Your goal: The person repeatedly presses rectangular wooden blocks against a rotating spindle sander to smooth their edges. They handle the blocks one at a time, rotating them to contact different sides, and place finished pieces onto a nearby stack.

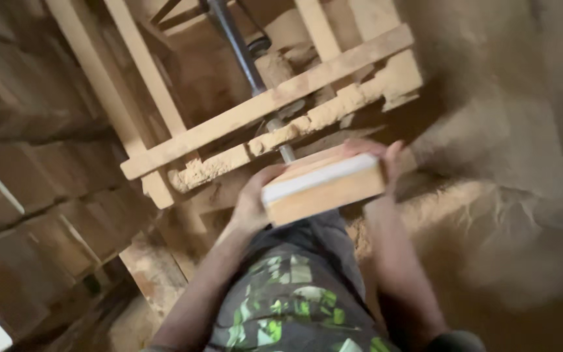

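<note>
Both hands held a rectangular wooden block (324, 189) between them, a pale, almost white strip running along its upper edge; the left hand (252, 199) was clasped on the block's near-left end, palm against the wood and fingers curled round it; the right hand (386, 160) gripped the opposite end, its fingertips showing over the far-right corner, so the block hung in the air between the two hands, tilted a little with its right end higher; just beyond the hands stood a wooden frame (268, 101) of pale beams caked with sandy, crumbly clay, its lowest crossbeam running slantwise close above the block; a dark metal rod (239, 49) ran down through the frame and ended just beyond the left hand's knuckles, though whether it touched the block could not be told; below the hands, nearer the person, showed grey trousers and a shirt (285, 303) patterned in green, white and grey, with both bare forearms reaching up from it; well off to the left of the left hand rose a stack of reddish-brown bricks (40, 195) in courses; to the right of the right hand lay a blurred heap of loose sandy earth (483, 208), and the floor beneath the left forearm was dusted with the same pale soil.
</note>
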